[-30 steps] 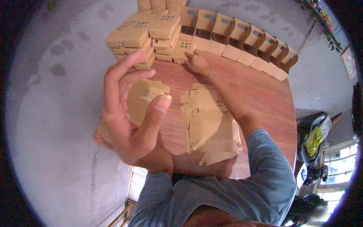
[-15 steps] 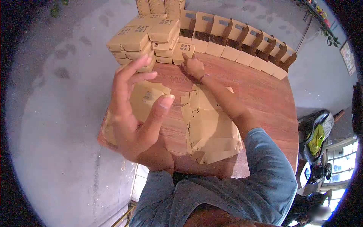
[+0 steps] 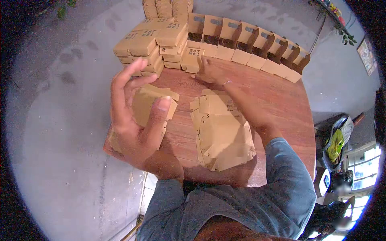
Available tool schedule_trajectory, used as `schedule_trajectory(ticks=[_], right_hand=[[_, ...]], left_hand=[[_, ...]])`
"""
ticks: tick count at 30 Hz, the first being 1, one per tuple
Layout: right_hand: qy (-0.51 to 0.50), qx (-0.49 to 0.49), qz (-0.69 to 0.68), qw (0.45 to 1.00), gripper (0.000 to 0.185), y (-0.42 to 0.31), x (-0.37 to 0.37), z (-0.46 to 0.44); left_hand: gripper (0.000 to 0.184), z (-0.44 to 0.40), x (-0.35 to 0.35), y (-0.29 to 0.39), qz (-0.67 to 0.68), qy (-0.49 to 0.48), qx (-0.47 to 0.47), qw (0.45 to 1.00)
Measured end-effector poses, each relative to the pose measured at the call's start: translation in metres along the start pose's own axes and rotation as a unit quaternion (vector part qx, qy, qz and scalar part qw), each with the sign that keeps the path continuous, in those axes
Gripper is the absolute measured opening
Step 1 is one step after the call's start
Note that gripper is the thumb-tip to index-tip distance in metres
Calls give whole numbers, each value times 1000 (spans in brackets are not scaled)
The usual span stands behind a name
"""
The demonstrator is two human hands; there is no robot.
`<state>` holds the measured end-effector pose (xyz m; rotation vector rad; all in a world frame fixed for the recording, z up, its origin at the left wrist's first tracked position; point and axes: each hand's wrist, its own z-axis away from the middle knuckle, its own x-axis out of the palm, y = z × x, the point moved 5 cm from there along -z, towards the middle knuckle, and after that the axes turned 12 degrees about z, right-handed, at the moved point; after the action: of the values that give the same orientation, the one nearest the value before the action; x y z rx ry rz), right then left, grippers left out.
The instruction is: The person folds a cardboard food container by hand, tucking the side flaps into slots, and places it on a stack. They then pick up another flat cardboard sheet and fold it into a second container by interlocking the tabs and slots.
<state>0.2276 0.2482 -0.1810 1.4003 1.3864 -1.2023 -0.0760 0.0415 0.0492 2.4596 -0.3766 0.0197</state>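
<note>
My left hand [image 3: 138, 116] is raised in the foreground, fingers curved and apart, with nothing in it. Beneath it on the table, partly hidden, lie flat unfolded cardboard box blanks [image 3: 149, 102]. My right hand [image 3: 211, 73] is stretched to the far side of the table, at the right front corner of a small folded cardboard box [image 3: 191, 61] printed "EAT ME!". Its thumb and index finger are spread, close to the box; whether they touch it I cannot tell. A second pile of flat box blanks [image 3: 223, 130] lies under my right forearm.
Stacked closed "EAT ME!" boxes [image 3: 138, 42] stand at the back left, with taller cardboard pieces [image 3: 165, 9] behind. Several cardboard carriers with handle holes [image 3: 245, 42] form a curved row along the wooden table's [image 3: 281, 116] back edge. A grey wall rises behind.
My right hand has shifted from the front of the small box to its right corner, its fingers spreading. My left hand has moved slightly left and stays open.
</note>
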Motion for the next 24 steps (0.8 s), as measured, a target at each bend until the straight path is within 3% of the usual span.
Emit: schedule_trajectory(ticks=[3, 10, 12, 14, 16, 18, 20, 21, 24], right_hand=[[-72, 6, -35, 997, 87, 4, -57, 49], [-46, -61, -45, 996, 57, 68, -102, 161], [-59, 8, -122, 991, 48, 77, -123, 198], [-78, 39, -128, 988, 48, 89, -117, 228], [-96, 71, -134, 984, 48, 95, -100, 255], [38, 90, -305, 947, 53, 103, -73, 281], [28, 107, -246, 963, 57, 105, -63, 292], [15, 116, -183, 976, 60, 106, -58, 296], [9, 105, -164, 981, 63, 101, -65, 295]], left_hand=[[56, 2, 0, 4, 2, 6, 0, 1000], [53, 4, 0, 1, 29, 12, 23, 999], [53, 6, 0, 3, 34, 0, 33, 999], [53, 8, 8, 5, -17, -69, 26, 997], [51, 8, 23, 6, -9, -67, 12, 998], [48, 9, 45, 8, -2, -71, -1, 997], [47, 16, 86, 6, -108, -212, -38, 971], [48, 26, 107, -1, -117, -276, -15, 954], [55, 92, 169, -39, -215, -441, 27, 871]])
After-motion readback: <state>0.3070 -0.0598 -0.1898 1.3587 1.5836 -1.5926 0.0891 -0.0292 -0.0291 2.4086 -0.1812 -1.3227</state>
